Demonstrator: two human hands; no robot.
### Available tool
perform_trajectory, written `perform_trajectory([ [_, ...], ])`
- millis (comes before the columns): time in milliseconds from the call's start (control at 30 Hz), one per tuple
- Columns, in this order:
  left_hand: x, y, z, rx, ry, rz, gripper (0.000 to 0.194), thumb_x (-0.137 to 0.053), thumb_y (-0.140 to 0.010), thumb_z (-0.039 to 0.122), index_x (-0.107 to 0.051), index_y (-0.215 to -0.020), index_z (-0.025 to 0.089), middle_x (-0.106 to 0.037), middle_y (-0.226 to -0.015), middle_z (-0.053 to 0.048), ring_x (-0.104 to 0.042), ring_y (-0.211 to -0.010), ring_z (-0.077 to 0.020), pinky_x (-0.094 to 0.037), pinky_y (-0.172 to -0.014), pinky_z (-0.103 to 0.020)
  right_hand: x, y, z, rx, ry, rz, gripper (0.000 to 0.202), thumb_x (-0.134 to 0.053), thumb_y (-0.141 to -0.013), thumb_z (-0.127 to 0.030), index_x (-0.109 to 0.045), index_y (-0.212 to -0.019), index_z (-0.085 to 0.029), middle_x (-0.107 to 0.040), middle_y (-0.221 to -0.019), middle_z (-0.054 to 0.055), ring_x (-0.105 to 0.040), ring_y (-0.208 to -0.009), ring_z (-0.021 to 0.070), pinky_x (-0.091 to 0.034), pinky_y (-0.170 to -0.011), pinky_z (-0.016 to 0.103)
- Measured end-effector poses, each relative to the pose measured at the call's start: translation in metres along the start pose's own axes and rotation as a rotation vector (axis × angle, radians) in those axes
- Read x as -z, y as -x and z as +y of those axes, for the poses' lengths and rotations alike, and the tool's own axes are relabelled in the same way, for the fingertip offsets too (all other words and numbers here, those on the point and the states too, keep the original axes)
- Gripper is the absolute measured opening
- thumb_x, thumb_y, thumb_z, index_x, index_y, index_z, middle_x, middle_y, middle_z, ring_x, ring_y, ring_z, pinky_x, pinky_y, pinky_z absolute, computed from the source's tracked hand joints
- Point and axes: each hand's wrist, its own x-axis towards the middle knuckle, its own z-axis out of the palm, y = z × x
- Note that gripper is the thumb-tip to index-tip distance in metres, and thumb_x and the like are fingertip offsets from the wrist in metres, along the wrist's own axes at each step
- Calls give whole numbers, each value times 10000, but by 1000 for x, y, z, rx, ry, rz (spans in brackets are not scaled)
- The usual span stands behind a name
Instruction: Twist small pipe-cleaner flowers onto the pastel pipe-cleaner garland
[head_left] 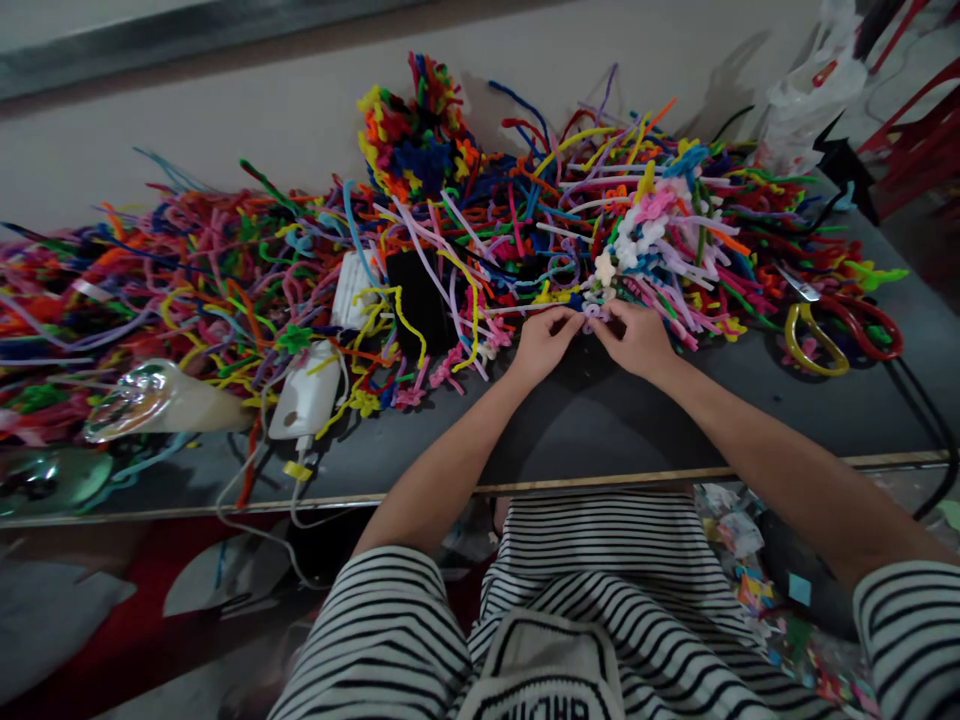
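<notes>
My left hand (549, 342) and my right hand (634, 336) meet over the front of the dark table, fingertips pinched together. Between them is a small lilac pipe-cleaner flower (594, 312), which both hold. Its exact shape is partly covered by my fingers. Just beyond lies a pile of fuzzy pipe cleaners (517, 215) in many colours. White and pink pipe-cleaner flowers (637, 228) rest on the pile behind my right hand.
Scissors (817, 340) with yellow and red handles lie at the right. A white power bank (306, 395) with a cable and a clear plastic bottle (176, 400) sit at the left. A black phone-like slab (415, 305) lies amid the pipe cleaners. The table's front edge (600, 482) is near my body.
</notes>
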Motion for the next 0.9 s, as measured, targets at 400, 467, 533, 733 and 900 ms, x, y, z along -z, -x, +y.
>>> perform_trajectory([
  [400, 5, -1, -1, 19, 167, -26, 314, -719, -847, 477, -748, -843, 165, -738, -812, -28, -648, -738, -132, -525, -722, -259, 1, -2, 3, -70, -174, -23, 310, -589, -907, -466, -597, -771, -188, -578, -637, 20, -520, -597, 151, -347, -604, 298],
  [467, 6, 0, 0, 4, 174, -38, 325, -740, -833, 478, -767, -895, 160, -763, -881, -49, -679, -796, -147, -545, -785, -279, 2, -2, 3, -71, -161, 4, 305, -592, -906, -464, -609, -780, -186, -586, -634, 20, -527, -594, 151, -350, -601, 296],
  [533, 7, 1, 0, -31, 198, -66, 333, -741, -843, 469, -779, -984, 170, -776, -977, -71, -707, -892, -168, -554, -876, -313, 4, -2, 4, -71, -142, 42, 312, -588, -911, -466, -608, -772, -187, -601, -636, 27, -540, -599, 157, -358, -603, 299],
  [733, 8, 0, -5, -125, 169, -169, 437, -696, -893, 478, -704, -1262, 244, -713, -1245, -97, -688, -1054, -193, -537, -981, -379, 8, -2, 1, -94, -135, 126, 319, -588, -919, -478, -647, -789, -193, -658, -675, 47, -568, -620, 168, -376, -605, 306],
  [900, 3, -5, -13, -93, 89, -97, 422, -701, -878, 483, -729, -1189, 199, -748, -1145, -103, -699, -953, -185, -554, -899, -350, 4, 1, -2, -46, -128, 34, 299, -632, -901, -453, -730, -781, -197, -674, -659, 30, -577, -608, 151, -369, -603, 299],
])
